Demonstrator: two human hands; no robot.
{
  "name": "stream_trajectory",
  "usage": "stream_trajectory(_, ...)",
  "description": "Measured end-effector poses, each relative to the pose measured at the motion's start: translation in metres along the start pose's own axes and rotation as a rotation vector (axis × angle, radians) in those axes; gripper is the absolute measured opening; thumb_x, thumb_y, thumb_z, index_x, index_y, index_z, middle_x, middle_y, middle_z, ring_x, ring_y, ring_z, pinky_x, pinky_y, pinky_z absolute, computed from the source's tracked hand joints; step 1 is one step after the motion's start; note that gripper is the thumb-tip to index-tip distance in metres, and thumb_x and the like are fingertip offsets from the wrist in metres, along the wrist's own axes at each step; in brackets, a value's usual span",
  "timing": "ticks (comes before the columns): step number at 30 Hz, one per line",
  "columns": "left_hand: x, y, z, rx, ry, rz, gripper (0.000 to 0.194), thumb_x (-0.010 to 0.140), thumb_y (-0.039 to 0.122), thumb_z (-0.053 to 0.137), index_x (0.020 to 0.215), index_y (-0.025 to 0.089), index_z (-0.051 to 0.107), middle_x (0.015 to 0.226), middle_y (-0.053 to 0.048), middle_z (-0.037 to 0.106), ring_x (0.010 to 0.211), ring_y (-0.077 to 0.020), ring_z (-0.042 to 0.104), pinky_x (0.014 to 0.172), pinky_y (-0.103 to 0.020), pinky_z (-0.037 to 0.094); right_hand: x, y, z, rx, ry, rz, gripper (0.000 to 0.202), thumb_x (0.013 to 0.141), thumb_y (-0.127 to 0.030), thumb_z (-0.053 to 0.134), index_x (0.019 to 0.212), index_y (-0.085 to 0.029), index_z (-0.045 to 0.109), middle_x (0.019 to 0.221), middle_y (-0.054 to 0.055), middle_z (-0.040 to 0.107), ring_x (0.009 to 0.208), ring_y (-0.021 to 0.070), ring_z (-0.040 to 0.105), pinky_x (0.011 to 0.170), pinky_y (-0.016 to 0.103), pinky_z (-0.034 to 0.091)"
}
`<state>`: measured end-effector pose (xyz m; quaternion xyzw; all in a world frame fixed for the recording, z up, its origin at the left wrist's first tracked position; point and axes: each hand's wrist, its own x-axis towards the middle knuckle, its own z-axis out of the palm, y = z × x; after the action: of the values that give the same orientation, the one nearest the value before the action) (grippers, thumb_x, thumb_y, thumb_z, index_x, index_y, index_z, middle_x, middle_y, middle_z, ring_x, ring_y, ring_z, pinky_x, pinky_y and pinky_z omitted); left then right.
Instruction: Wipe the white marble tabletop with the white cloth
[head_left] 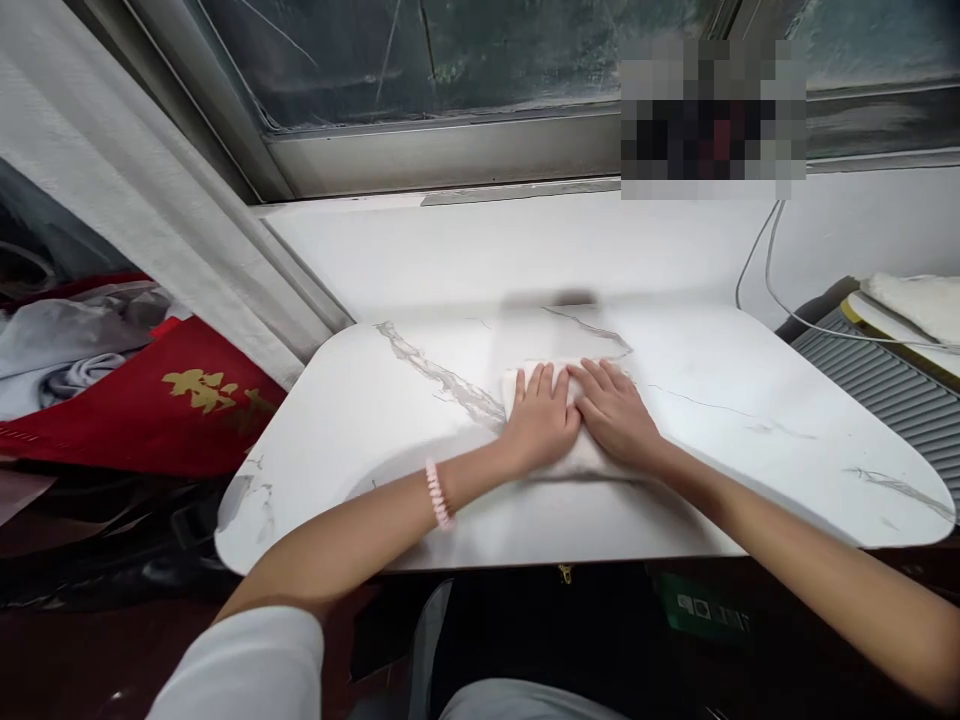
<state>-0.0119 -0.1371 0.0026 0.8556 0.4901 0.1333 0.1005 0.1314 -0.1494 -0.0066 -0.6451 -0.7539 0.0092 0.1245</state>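
In the head view, the white cloth (592, 463) lies as a compact, flat pad under both palms; how much is done or left cannot be told from this; the left hand (541, 418) and right hand (619, 416) press down side by side, fingers slightly spread, pinching nothing; the marbled tabletop (345, 400) reaches well out to either side, its front edge near the forearms, the white wall (525, 250) bounding the back.
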Motion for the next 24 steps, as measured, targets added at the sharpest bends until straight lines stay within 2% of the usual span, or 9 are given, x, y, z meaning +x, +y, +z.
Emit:
stream_trajectory(6, 0.105, -0.017, 0.007, 0.023, 0.112, -0.081, 0.047, 0.096, 0.025, 0.032, 0.140, 0.014, 0.043, 0.150, -0.013, 0.041, 0.142, -0.0241, 0.031, 0.120, -0.049, 0.014, 0.102, 0.039, 0.008, 0.053, 0.089, -0.012, 0.051, 0.094, -0.022, 0.026, 0.139, -0.014, 0.049, 0.146, 0.010, 0.048, 0.135, 0.0271, 0.038, 0.111, 0.046, 0.030)
stream_trajectory(8, 0.129, -0.021, 0.009, 0.014, 0.135, -0.082, 0.044, 0.095, 0.024, 0.033, 0.137, 0.016, 0.045, 0.146, -0.012, 0.045, 0.140, -0.0233, 0.034, 0.120, -0.049, 0.015, 0.123, 0.051, 0.009, 0.065, 0.117, -0.009, 0.051, 0.093, -0.021, 0.028, 0.137, -0.014, 0.051, 0.144, 0.010, 0.051, 0.133, 0.0261, 0.041, 0.110, 0.044, 0.031)
stream_trajectory(11, 0.152, -0.024, 0.013, 0.007, 0.174, -0.079, 0.042, 0.095, 0.023, 0.034, 0.133, 0.017, 0.049, 0.141, -0.012, 0.049, 0.135, -0.0240, 0.038, 0.119, -0.050, 0.018, 0.143, 0.063, 0.010, 0.099, 0.148, 0.009, 0.049, 0.091, -0.020, 0.030, 0.134, -0.015, 0.054, 0.140, 0.010, 0.054, 0.129, 0.0263, 0.044, 0.108, 0.043, 0.033)
stream_trajectory(14, 0.161, -0.025, 0.016, 0.017, 0.202, -0.095, 0.041, 0.095, 0.024, 0.034, 0.131, 0.017, 0.050, 0.136, -0.013, 0.053, 0.132, -0.0251, 0.041, 0.117, -0.051, 0.022, 0.150, 0.069, 0.011, 0.120, 0.152, 0.012, 0.049, 0.090, -0.020, 0.031, 0.133, -0.015, 0.054, 0.138, 0.009, 0.055, 0.126, 0.0262, 0.046, 0.107, 0.041, 0.035)
stream_trajectory(17, 0.161, -0.023, 0.017, 0.032, 0.197, -0.108, 0.043, 0.095, 0.025, 0.034, 0.134, 0.016, 0.049, 0.140, -0.013, 0.050, 0.134, -0.0253, 0.039, 0.117, -0.050, 0.022, 0.149, 0.070, 0.011, 0.094, 0.158, 0.020, 0.051, 0.091, -0.021, 0.030, 0.137, -0.012, 0.051, 0.141, 0.011, 0.053, 0.129, 0.0264, 0.044, 0.108, 0.042, 0.034)
stream_trajectory(21, 0.146, -0.014, 0.014, 0.042, 0.122, -0.113, 0.048, 0.096, 0.026, 0.031, 0.141, 0.013, 0.042, 0.150, -0.014, 0.040, 0.141, -0.0256, 0.031, 0.118, -0.050, 0.019, 0.132, 0.069, 0.011, 0.034, 0.122, 0.014, 0.053, 0.093, -0.022, 0.027, 0.141, -0.010, 0.047, 0.146, 0.013, 0.047, 0.135, 0.0274, 0.039, 0.109, 0.044, 0.032)
stream_trajectory(24, 0.126, -0.001, 0.013, 0.067, 0.067, -0.082, 0.051, 0.097, 0.028, 0.030, 0.145, 0.011, 0.037, 0.154, -0.016, 0.035, 0.144, -0.0263, 0.026, 0.118, -0.051, 0.017, 0.107, 0.068, 0.009, -0.024, 0.115, 0.010, 0.054, 0.094, -0.021, 0.026, 0.142, -0.007, 0.046, 0.148, 0.016, 0.045, 0.136, 0.0283, 0.037, 0.109, 0.046, 0.032)
